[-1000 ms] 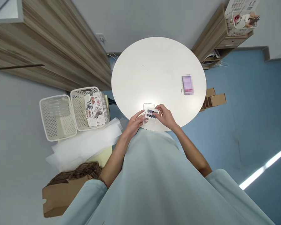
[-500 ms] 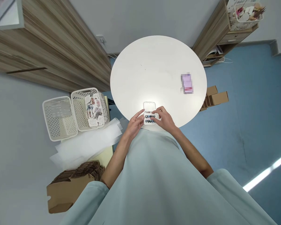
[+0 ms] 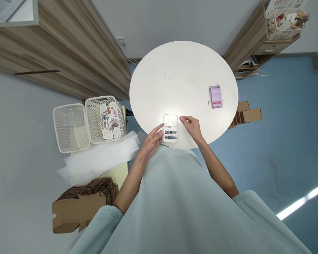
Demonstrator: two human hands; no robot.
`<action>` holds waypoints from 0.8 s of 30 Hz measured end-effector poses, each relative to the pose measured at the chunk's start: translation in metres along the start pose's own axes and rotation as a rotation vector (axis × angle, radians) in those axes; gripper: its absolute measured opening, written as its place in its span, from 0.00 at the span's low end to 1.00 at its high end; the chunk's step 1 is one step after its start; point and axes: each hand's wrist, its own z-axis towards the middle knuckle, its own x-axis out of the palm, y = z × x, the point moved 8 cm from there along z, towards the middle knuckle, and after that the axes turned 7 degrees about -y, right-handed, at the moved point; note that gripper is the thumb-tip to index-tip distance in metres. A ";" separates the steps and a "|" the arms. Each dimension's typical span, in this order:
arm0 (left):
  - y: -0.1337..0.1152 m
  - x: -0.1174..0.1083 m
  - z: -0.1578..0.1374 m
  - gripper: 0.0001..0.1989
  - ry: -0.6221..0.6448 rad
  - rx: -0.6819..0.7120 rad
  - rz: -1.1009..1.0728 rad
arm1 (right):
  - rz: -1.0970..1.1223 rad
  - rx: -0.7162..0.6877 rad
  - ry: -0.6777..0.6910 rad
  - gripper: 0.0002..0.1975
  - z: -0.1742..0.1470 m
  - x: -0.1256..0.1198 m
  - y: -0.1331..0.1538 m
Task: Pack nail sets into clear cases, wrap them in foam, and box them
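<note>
One pale blue-green garment fills the foreground, and just past it we're at the near edge of the table. Left hand on the case: thumb and fingers grip the left side of that small clear case, lid tipped back, lying flat by the table's rim. Two rows of dark, shiny pieces sit in its near half. Right hand just beside the lid, thumb and forefinger nearly together; whether they're closed, or on anything, I cannot tell.

Out across the smooth white oval top, light glares beyond the case, a few dark specks show, and a blurred purple patch sits over to the right.

Off to the left, brown folded cardboard, then translucent white sheets, then two white perforated baskets side by side, the right-hand basket holding small cards. On the right, blue floor with brown boxes near the table. Farther back, a tall wood-grain cabinet left, a low one right carrying another basket, and a grey wall.
</note>
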 end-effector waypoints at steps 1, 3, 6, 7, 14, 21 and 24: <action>0.001 -0.002 0.000 0.38 -0.003 -0.003 -0.008 | 0.014 0.042 0.035 0.25 0.004 0.006 -0.005; 0.003 -0.006 -0.001 0.37 -0.009 -0.009 -0.021 | 0.037 0.098 0.090 0.28 0.009 0.018 -0.013; 0.008 -0.013 -0.003 0.37 -0.017 -0.024 -0.025 | 0.064 0.131 0.135 0.30 0.010 0.034 -0.016; 0.010 -0.016 -0.003 0.37 -0.021 -0.029 -0.028 | 0.069 0.130 0.144 0.29 0.011 0.039 -0.015; 0.015 -0.028 -0.005 0.36 -0.047 -0.020 -0.087 | 0.071 0.063 0.169 0.29 0.021 0.053 0.004; 0.006 -0.031 -0.001 0.30 -0.078 0.014 -0.151 | 0.110 -0.073 0.185 0.25 0.000 0.036 0.049; 0.002 -0.030 0.003 0.26 -0.092 0.019 -0.177 | 0.119 -0.130 0.249 0.21 -0.020 0.029 0.062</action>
